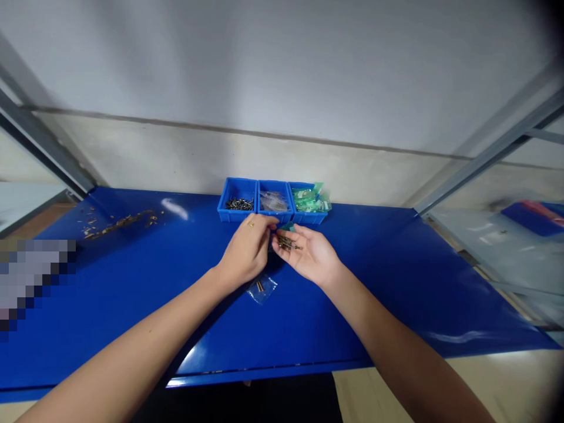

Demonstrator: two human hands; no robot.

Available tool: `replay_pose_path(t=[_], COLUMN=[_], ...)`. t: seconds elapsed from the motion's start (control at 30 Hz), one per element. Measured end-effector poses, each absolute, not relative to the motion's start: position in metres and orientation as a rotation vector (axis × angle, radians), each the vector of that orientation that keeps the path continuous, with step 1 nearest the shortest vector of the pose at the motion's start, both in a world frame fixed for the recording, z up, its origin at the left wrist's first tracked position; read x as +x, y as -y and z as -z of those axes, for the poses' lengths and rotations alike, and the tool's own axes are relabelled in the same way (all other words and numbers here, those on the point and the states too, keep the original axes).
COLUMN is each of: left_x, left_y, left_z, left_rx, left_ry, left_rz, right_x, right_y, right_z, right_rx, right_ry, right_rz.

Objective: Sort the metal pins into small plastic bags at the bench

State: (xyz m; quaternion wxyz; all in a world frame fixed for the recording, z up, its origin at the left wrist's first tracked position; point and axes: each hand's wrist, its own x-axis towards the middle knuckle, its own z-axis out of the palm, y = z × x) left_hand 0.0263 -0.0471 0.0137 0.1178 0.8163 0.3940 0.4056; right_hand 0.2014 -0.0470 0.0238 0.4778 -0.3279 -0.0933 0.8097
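My right hand point(311, 255) is turned palm up and cupped, holding several brass-coloured screws point(288, 242) across its fingers. Close beside it is my left hand point(247, 249), back upward, with a ring on one finger. Its thumb and fingertips are drawn together in a pinch near the screws; whatever they hold is too small or hidden to make out. Below the left hand, a small clear plastic bag point(262, 289) lies on the blue table point(282, 329) with a few screws in or on it.
Beyond my hands stand three joined blue bins: the left bin point(238, 188) holds dark screws, the middle bin point(274, 216) clear bags, the right bin point(311, 218) green-printed packets. Loose brownish pieces point(127, 222) lie at the far left. Grey frame posts point(480, 155) flank the table.
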Motion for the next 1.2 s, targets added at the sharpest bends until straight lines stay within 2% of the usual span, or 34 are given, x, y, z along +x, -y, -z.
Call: replay_pose_path(t=[0.17,0.33,0.93,1.2], left_x=[0.019,0.02,0.036,0.033], left_y=[0.037,0.04,0.043,0.045], left_z=[-0.006,-0.002,0.003,-0.004], left_rx=[2.41,2.57,2.878,2.89], left_ry=[-1.715,-1.595,-1.464,-1.36], left_rz=[-0.709,-0.396,-0.097,-0.113], right_x=[0.223,0.23,0.22,0.219], right_y=[0.035,0.03,0.032,0.031], right_z=[-0.028,-0.03,-0.02,-0.019], right_rx=[-0.801,-0.831,-0.986,-1.007], right_ry=[0.147,0.164,0.388,0.407], right_rz=[-1.885,-1.858,-1.883,-1.863])
